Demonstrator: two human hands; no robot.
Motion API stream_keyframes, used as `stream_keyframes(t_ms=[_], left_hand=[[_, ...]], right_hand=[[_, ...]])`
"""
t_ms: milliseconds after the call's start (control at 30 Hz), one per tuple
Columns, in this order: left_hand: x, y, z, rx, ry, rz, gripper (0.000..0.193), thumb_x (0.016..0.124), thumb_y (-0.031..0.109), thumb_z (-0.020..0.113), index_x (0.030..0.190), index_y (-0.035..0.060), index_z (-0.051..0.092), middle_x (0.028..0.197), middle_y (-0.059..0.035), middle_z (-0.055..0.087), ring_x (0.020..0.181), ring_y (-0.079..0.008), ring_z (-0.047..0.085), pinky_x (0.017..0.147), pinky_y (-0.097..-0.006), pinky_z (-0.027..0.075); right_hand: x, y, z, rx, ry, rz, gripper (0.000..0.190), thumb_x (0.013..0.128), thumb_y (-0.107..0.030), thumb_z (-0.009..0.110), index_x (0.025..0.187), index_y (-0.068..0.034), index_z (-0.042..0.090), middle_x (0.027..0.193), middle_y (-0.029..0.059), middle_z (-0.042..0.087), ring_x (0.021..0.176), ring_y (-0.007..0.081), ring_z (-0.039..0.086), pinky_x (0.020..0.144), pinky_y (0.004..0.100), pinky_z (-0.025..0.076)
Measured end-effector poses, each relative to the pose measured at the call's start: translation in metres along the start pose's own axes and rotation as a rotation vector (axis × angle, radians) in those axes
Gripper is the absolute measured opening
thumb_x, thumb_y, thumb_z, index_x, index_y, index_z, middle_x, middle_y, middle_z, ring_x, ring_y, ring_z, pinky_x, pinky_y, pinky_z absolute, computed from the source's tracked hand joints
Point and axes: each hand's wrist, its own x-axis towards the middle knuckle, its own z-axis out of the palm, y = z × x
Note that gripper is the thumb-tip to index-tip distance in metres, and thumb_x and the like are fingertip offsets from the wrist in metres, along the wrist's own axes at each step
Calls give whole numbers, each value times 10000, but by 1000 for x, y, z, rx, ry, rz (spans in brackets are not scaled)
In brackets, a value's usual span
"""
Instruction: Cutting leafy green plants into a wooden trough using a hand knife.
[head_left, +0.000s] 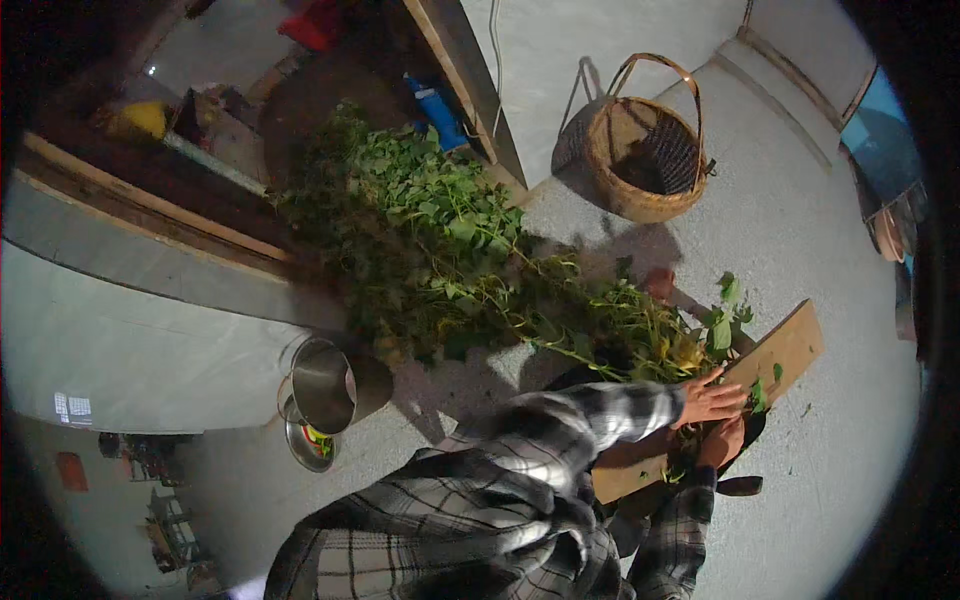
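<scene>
My left hand (712, 399) lies palm down over the end of a bunch of leafy vines (660, 337), pressing it at a wooden board (780, 352). Just below it, my right hand (722, 444) is curled close to the board; what it holds is hidden. A dark, flat object with a curved edge shows beside the right hand, and a dark handle-like piece (739, 486) sticks out below; I cannot tell whether they are joined. Cut leaves (759, 396) lie on the board. The vines run back to a large green heap (450, 202) on the floor.
A wicker basket (645, 206) with a tall handle stands on the floor beyond the vines. At the left are a metal bucket (322, 382) and a metal bowl (307, 454) with colourful contents. A blue object (439, 112) stands by the wooden door frame (450, 75).
</scene>
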Motion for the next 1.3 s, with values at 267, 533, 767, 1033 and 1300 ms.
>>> stream_keyframes(t_ms=[267,533,767,1033,1300], left_hand=[[32,-24,0,-577,-1088,392,972,556,384,736,1347,25,299,1291,-136,390,1225,-322,297,983,-535,252],[17,-3,11,-889,-680,22,404,537,191,704,914,102,592,781,-102,641,741,-322,621,602,-434,484],[14,2,-23,-211,-895,286,605,759,124,506,1339,73,342,888,-84,485,850,-276,462,674,-402,357],[26,6,-37,-215,-965,219,841,660,144,636,1396,79,234,992,-116,484,944,-258,467,743,-391,388],[29,0,-29,-266,-1081,291,805,683,102,584,1403,111,224,980,-104,476,924,-276,465,745,-395,385]], right_hand=[[13,-26,-14,207,-85,398,411,932,-340,352,1114,-6,507,1054,210,582,901,359,573,754,403,455],[-16,-80,-119,-156,524,-57,343,863,-149,489,1190,-47,482,1232,153,482,1163,323,418,971,414,327],[18,-28,-122,610,288,519,228,790,-121,565,966,7,496,761,129,581,683,211,558,647,313,468],[173,54,-138,1088,-161,651,116,752,-106,592,776,-1,547,643,63,529,526,161,520,455,297,428],[14,-59,-139,1074,218,705,120,774,-47,578,840,-49,477,726,32,506,548,88,472,458,235,386]])
